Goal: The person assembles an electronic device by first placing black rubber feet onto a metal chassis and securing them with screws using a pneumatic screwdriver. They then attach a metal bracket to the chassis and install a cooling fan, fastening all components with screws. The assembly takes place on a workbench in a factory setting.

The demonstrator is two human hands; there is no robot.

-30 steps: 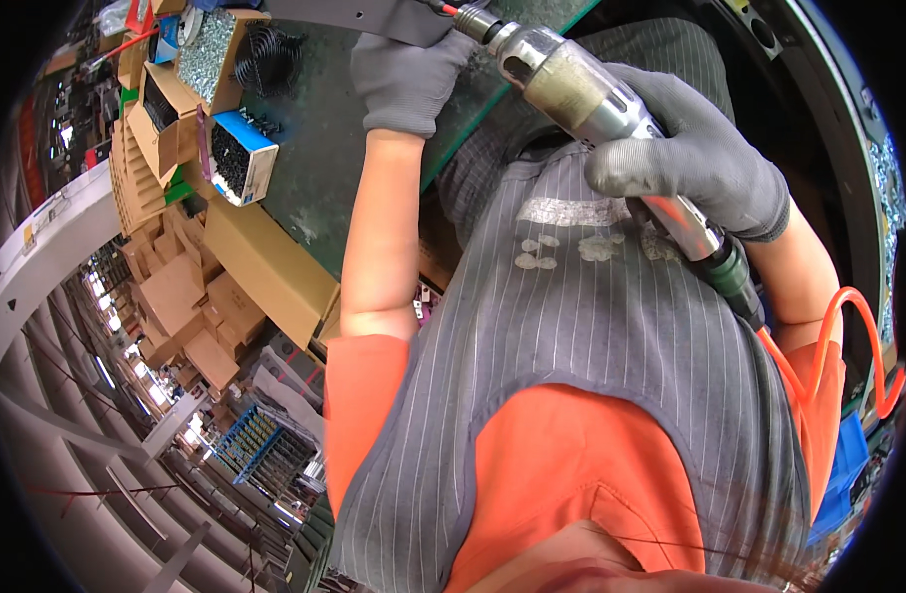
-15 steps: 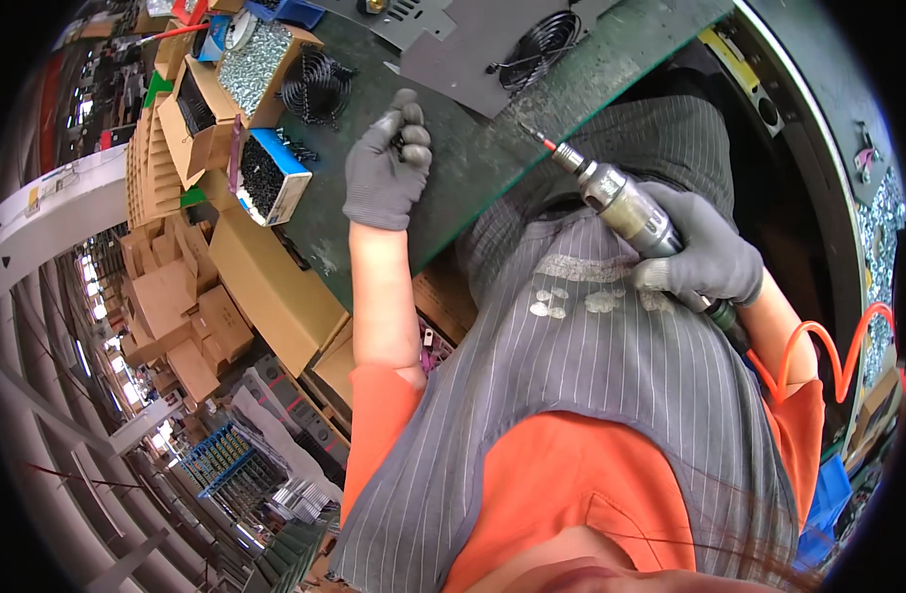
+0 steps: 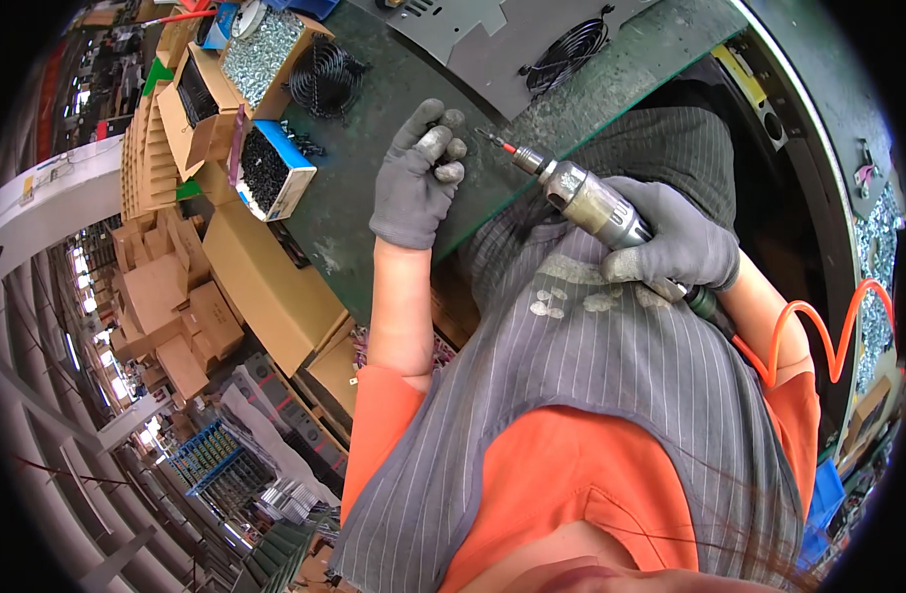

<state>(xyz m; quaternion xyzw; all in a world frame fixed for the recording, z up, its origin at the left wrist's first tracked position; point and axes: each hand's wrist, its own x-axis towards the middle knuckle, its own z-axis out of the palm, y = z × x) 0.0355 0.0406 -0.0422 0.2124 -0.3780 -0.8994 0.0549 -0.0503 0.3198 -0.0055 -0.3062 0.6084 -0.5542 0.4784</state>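
In a grey glove, my right hand [image 3: 675, 232] grips a pneumatic screwdriver [image 3: 596, 206], whose red-collared bit points up and left. My gloved left hand [image 3: 418, 178] is raised over the green bench [image 3: 374, 188] with its fingers curled in. What those fingers hold, if anything, is too small to make out. The driver's tip is close to the left fingertips, with a small gap between. Beyond them lies a grey sheet-metal panel [image 3: 492, 59] with a black round fan [image 3: 568, 54] on it. A second black fan [image 3: 326, 77] stands on the bench to the left.
At the left bench edge are a box of silvery screws [image 3: 265, 59] and an open box of black screws [image 3: 265, 173]. Cardboard cartons [image 3: 181, 306] are stacked below. An orange coiled hose [image 3: 789, 311] runs from the driver to the right, beside a curved metal rail [image 3: 819, 128].
My left hand has moved right, toward the driver. My right hand has brought the screwdriver left, so its bit is nearer the left fingers. The view has shifted slightly.
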